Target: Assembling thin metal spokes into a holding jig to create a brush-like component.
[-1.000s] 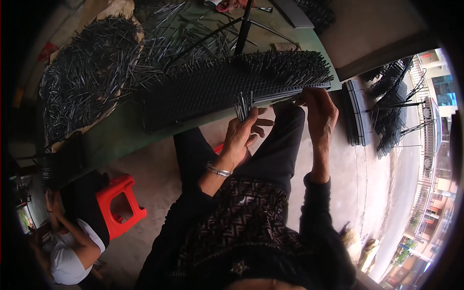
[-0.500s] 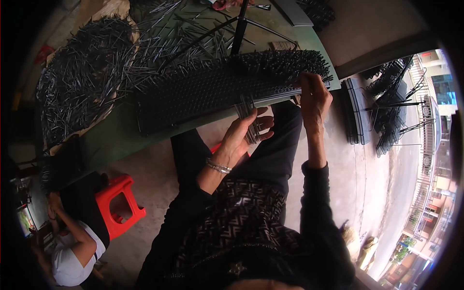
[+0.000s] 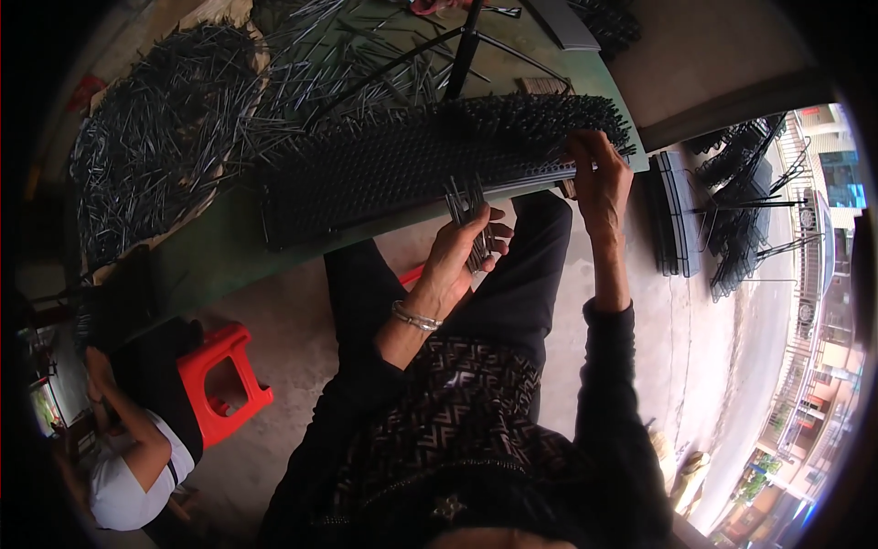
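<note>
My left hand [image 3: 455, 254] is closed around a bundle of thin dark rods [image 3: 465, 194], which stick out past the thumb just below the near edge of a long black perforated board [image 3: 361, 183]. Rows of short dark rods [image 3: 549, 117] stand upright across the board's right and far parts; its near left part shows bare holes. My right hand [image 3: 604, 178] is pinched at the board's right end, close against the standing rods. Whatever its fingertips hold is hidden.
Loose rods [image 3: 169, 128] lie heaped on brown paper at the left of the green table [image 3: 242, 265]. Behind the board stands a black tripod [image 3: 466, 50]. A red stool [image 3: 224, 384] and a person in white [image 3: 133, 480] are lower left. Dark wire racks [image 3: 677, 215] stand right.
My right hand has tilted and shifted slightly along the board's right end, its fingers still pinched. My left hand stays nearly in place, the rods in it fanned a little differently.
</note>
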### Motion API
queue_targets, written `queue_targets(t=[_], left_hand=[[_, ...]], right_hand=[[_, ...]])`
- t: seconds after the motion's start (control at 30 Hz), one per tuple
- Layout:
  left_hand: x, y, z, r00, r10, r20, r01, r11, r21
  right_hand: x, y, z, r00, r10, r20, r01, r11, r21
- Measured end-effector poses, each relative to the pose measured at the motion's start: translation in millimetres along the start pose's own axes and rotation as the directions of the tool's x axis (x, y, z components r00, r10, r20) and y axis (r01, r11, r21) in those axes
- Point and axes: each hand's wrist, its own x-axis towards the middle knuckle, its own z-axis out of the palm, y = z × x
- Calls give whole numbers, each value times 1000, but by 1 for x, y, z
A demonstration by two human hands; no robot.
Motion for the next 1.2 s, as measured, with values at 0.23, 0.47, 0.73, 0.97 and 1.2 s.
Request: queue_targets(t=[0.23, 0.47, 0.73, 0.97, 1.2], left_hand=[[-10, 6, 14, 999, 28, -19, -28, 1000, -8], [-3, -4, 3, 995, 71, -77, -75, 996, -46], [-10, -2, 9, 994, 91, -64, -93, 995, -30], [-16, -1, 9, 994, 86, -63, -88, 996, -19], [-24, 5, 15, 992, 119, -51, -116, 992, 57]], right_hand=[[5, 7, 2, 996, -19, 83, 25, 997, -71], [2, 5, 15, 979, -191, 67, 202, 932, -302], [0, 8, 18, 983, -183, 19, 176, 906, -384], [-11, 10, 19, 956, -291, -35, 230, 820, -524], [-30, -10, 21, 994, -107, -13, 91, 896, -436]])
